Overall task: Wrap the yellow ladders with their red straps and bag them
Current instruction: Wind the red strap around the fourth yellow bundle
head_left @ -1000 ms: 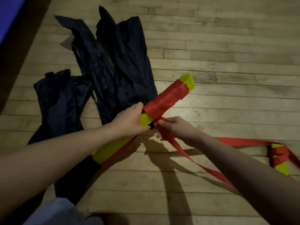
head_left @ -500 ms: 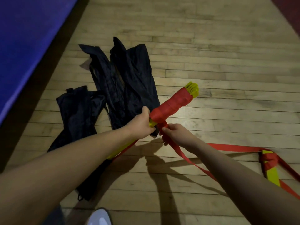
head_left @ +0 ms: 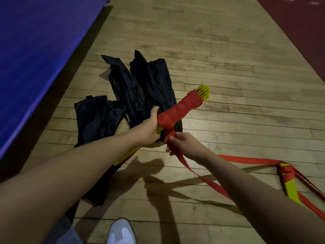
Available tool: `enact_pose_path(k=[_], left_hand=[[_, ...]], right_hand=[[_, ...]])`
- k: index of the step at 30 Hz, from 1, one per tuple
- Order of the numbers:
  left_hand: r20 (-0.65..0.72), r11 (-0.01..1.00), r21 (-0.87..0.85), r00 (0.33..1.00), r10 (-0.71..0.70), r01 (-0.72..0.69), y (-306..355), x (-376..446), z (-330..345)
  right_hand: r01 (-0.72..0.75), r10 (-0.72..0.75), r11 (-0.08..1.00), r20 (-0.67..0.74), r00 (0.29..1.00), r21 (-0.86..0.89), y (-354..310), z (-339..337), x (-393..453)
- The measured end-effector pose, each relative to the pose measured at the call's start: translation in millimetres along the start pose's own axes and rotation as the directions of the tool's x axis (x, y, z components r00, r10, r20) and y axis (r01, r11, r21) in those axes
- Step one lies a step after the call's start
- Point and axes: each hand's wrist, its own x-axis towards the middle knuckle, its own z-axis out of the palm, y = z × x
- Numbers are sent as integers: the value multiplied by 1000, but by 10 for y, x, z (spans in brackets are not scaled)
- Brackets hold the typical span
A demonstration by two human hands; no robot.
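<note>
Yellow ladders: two bundles counted. Held bundle point(head_left: 204, 90) raised over mid-floor, long axis slanting from lower left to upper right, bare yellow rung ends pointing away toward the far right, upper half bound in red strap point(head_left: 177, 111). Blue mat point(head_left: 35, 50) along the floor's point(head_left: 228, 59) left edge. Three black bags point(head_left: 98, 120) lying flat near the left edge, beside and under the held bundle. Left hand point(head_left: 149, 127) wrapped round the bundle's middle, thumb up along its side. White shoe point(head_left: 121, 233) at the near edge. Right hand point(head_left: 182, 143) pinching the strap just below the wrap, loose tail trailing toward the near right. Second ladder bundle point(head_left: 290, 187) flat at the right edge, partly strapped, long axis running roughly near to far.
</note>
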Motion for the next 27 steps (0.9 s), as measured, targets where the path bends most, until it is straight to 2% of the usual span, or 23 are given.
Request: enact_pose_path(k=[3, 6, 11, 13, 16, 18, 20, 22, 25, 27], left_hand=[[-55, 1000, -10, 998, 0, 0, -105, -13, -97], [-79, 995, -68, 994, -81, 76, -185, -38, -181], [-186, 993, -97, 979, -88, 70, -274, -66, -246], [-111, 995, -77, 991, -79, 70, -294, -41, -246], [166, 987, -107, 981, -103, 122, -356, 18, -297], [241, 988, -114, 968, -71, 101, -418, 7, -397], [157, 987, -146, 987, -38, 61, -491, -26, -448], [33, 982, -177, 998, -61, 66, -540, -63, -426], [-126, 991, -128, 991, -48, 32, -566, -74, -348], [-200, 988, -153, 979, -28, -3, -550, -50, -370]], right_hand=[[48, -52, 997, -61, 997, -64, -218, 130, 35], [75, -81, 994, -65, 995, -80, -352, 240, 73], [79, -77, 997, -133, 988, 13, -494, 414, 187], [70, -68, 998, -181, 981, 4, -528, 453, 256], [38, -36, 999, -221, 975, 7, -513, 435, 313], [39, -40, 999, -227, 973, -8, -493, 426, 318], [30, -32, 999, -242, 970, -10, -485, 432, 324], [23, -24, 1000, -234, 972, -5, -500, 438, 332], [15, -16, 1000, -152, 988, -6, -562, 416, 347], [19, -19, 1000, -93, 996, -1, -616, 372, 375]])
